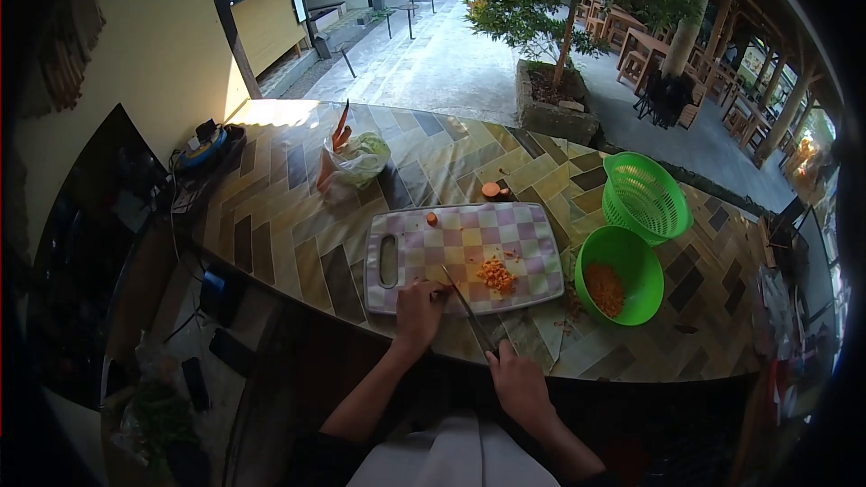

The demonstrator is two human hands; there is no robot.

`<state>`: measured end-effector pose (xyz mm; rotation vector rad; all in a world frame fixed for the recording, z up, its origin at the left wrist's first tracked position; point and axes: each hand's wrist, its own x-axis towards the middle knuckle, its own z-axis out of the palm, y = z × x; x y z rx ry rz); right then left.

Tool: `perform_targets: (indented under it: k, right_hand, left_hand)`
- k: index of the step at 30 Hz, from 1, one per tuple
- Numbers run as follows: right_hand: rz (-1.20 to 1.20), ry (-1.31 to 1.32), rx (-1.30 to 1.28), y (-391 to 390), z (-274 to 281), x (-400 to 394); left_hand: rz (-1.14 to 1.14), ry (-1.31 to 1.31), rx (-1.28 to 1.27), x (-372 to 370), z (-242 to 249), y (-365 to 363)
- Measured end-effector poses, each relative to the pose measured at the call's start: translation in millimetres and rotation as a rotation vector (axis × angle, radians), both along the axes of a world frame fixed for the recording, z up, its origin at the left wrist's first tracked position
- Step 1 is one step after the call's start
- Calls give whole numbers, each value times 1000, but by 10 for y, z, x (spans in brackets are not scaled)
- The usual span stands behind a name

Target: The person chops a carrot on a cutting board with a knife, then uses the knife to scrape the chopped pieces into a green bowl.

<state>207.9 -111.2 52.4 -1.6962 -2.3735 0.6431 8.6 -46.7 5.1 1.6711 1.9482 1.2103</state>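
My right hand (519, 386) is closed around the handle of a kitchen knife (466, 308), its blade slanting up and left over the checkered cutting board (532, 248). Close to the blade, my left hand (420, 314) has its fingers closed on the board's near edge, on what looks like a small carrot piece (440, 291), mostly hidden. Finely chopped carrot (496, 276) lies in a small heap right of the blade. A short carrot stub (432, 219) stands near the board's far edge. Just beyond the board lies a thicker carrot chunk (492, 190).
To the right, a green bowl (648, 272) holds chopped carrot, with a green colander (672, 216) touching it behind. A plastic bag (363, 160) with carrots and greens sits at the back left. Cables and a power strip (203, 149) lie at the table's left end.
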Motion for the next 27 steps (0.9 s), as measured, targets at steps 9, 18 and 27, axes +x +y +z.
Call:
perform_targets:
  k: [9,18,27]
  right_hand:
    - [20,-35,21,178,-56,-158]
    - [-15,123,-43,200,-152,-56]
    - [6,-7,-34,145,-65,-140]
  left_hand:
    - [-14,53,5,23,-63,-9]
    - [8,111,100,69,-79,-65]
    - [-34,-2,33,-8,-81,-46]
